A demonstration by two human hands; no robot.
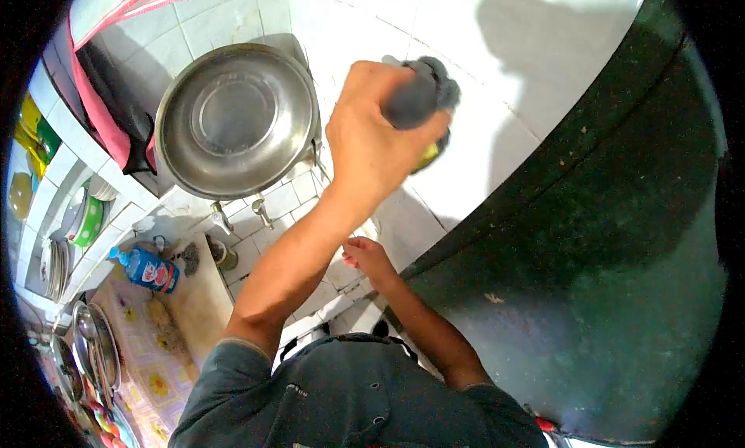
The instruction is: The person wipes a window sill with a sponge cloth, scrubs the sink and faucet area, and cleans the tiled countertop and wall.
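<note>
Head view, left hand: the left hand point(380, 141) is raised and clenched around a dark grey scouring pad point(425, 97), whose green-yellow underside presses on the white tiled wall point(497, 130).
Head view, right hand: the right hand point(369, 258) is lower, fingers curled at the tiled ledge beside the big dark tank point(613, 277); whether it grips anything I cannot tell.
Nearby: a steel basin point(233, 122) leans against the tiles, well left of the pad; a blue detergent bottle point(147, 268) lies below.
Doing it well: judging from the grip, keep the pad flat on the tile and brace with the lower hand.
</note>
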